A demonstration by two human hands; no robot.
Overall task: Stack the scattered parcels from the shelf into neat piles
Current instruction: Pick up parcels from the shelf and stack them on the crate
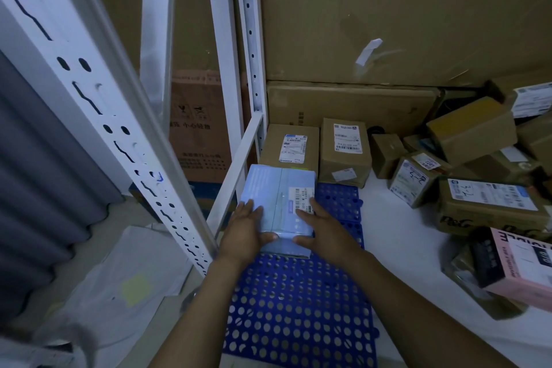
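Pale-blue rectangular parcel (280,203) with a white label: I am setting it down on the blue perforated plastic mat (298,308). My left hand (245,227) and right hand (324,230) grip its near end, fingers flat on top and thumbs hooked over the near edge. It lies between my palms, just before a labelled brown cardboard box (288,143). Next, I judge, it needs squaring up and releasing.

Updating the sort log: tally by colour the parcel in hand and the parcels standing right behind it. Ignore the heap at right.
light blue parcel: 1, gripped by the left hand and right hand
brown cardboard parcels: 2
Total: 3
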